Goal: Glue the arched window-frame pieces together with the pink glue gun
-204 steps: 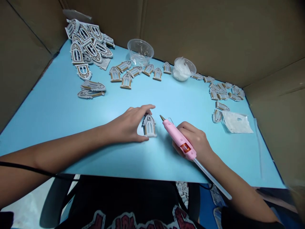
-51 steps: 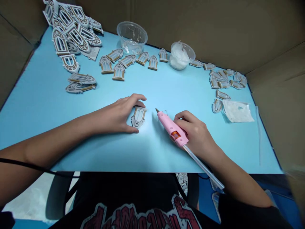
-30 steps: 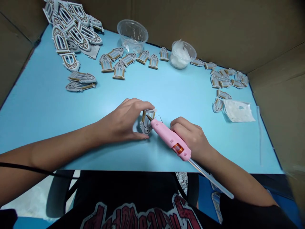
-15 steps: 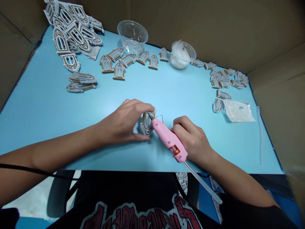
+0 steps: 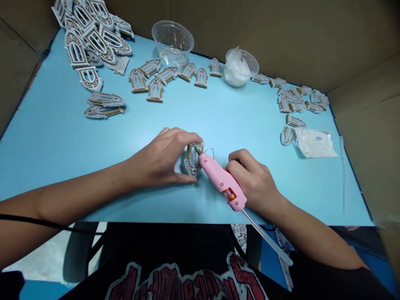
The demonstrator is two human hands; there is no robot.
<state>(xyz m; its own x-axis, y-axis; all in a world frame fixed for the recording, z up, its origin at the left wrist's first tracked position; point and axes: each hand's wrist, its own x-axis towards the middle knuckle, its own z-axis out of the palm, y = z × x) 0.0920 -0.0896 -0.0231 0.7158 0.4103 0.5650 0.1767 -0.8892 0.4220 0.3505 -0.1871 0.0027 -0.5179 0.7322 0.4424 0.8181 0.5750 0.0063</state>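
My left hand (image 5: 162, 158) grips a small arched window piece (image 5: 193, 166), white-grey with gold edging, between thumb and fingers just above the blue table. Wrapped around the handle of a pink hot glue gun (image 5: 221, 179) is my right hand (image 5: 253, 179). The gun's metal nozzle points up and left and meets the window piece near its flat end; whether glue is flowing I cannot make out. A clear glue stick (image 5: 267, 237) sticks out from the back of the gun, past the table's front edge.
Larger arched window pieces (image 5: 93, 37) are heaped at the back left. Several small window pieces (image 5: 155, 89) lie mid-back, more (image 5: 296, 106) at right. Two clear tubs (image 5: 173, 41) (image 5: 239, 68) stand at the back. A white packet (image 5: 316, 143) and a loose glue stick (image 5: 343, 175) lie right. Cardboard walls (image 5: 281, 37) enclose the table.
The camera view has shifted slightly. Both hands, the glue gun and the window piece hold nearly the same position, with the nozzle still at the piece.
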